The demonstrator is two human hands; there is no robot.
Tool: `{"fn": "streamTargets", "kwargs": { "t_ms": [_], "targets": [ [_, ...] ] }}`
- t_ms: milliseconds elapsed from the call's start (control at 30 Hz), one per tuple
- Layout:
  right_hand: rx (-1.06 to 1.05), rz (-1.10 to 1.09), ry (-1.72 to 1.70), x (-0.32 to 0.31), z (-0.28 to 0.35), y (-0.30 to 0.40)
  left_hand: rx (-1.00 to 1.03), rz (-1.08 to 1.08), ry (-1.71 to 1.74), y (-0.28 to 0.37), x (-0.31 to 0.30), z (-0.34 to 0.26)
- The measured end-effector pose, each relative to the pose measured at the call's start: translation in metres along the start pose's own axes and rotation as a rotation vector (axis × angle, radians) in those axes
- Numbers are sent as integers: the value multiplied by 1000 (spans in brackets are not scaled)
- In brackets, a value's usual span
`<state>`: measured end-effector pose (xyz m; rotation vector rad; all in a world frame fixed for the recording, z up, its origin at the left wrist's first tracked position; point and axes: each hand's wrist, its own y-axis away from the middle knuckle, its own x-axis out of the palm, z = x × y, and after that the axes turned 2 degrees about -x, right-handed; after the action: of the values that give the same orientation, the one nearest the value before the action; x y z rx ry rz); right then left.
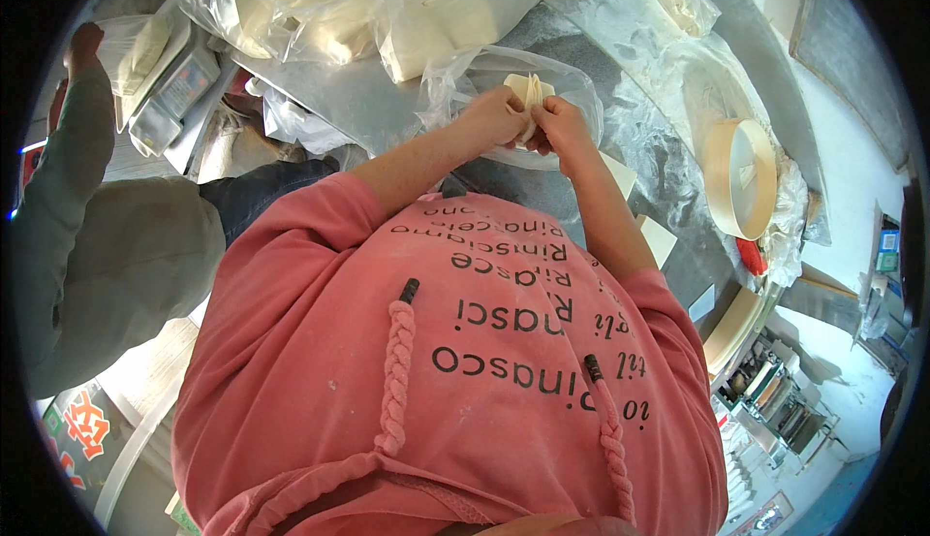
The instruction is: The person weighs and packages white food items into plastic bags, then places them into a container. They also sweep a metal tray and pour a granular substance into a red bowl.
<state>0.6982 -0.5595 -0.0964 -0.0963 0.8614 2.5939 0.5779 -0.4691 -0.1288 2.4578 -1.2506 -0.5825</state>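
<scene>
My left hand (498, 116) and my right hand (565, 125) are close together at the worktop's near side. Between them, their fingers pinch a small stack of thin, pale dough sheets (534, 92), whose upper edges fan apart. Beneath and around the hands lies an open clear plastic bag (581, 92). Part of another pale sheet shows behind the pinched ones. The fingertips partly cover the lower part of the stack. Pale square sheets (617, 175) lie beside my right forearm, with another (656, 240) nearer my right elbow.
Large clear bags of pale dough sheets (450, 23) cover the back of the metal worktop (327, 92). A round wooden-rimmed sieve (716, 180) stands at the right on a floured surface. At left, a co-worker's arm (87, 122) reaches past a scale (178, 92).
</scene>
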Motion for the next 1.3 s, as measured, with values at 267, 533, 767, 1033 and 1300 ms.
{"fn": "streamTargets", "kwargs": {
  "t_ms": [267,533,767,1033,1300],
  "targets": [
    [-30,1,-134,-2,-9,2,-97,85,-62,3,-9,-22],
    [49,-58,-205,-26,-15,16,-40,-92,-352,-5,-14,-5],
    [34,-98,15,-4,12,11,223,-12,-515,12,-10,-27],
    [-222,-285,268,-3,-33,-12,-22,219,-36,-2,-18,-18],
    [-314,-317,-246,-68,4,86,-120,286,-41,-1,-25,-17]
  ]
}}
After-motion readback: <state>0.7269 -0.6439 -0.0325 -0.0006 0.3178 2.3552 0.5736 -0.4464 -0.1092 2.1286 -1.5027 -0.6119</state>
